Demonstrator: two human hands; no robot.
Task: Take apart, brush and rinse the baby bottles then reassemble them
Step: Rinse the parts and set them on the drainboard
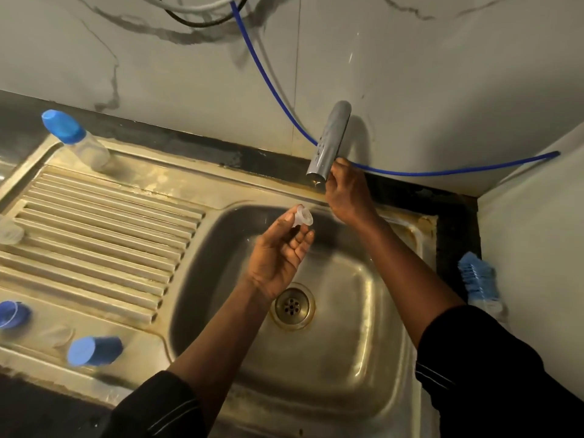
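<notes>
My left hand (278, 257) pinches the clear teat (304, 218) in its fingertips over the sink (363, 279), a soft, light, probably slippery thing best held by its thicker base, while my right hand (346, 191) curls round the tap (330, 140); the capped bottle (88, 150) on the drainer looks empty.

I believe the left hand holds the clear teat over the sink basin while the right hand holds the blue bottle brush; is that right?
Not quite. In the head view, the right hand grips the faucet; the blue bottle brush lies untouched on the counter. The left hand does hold the clear teat over the sink basin.
</notes>
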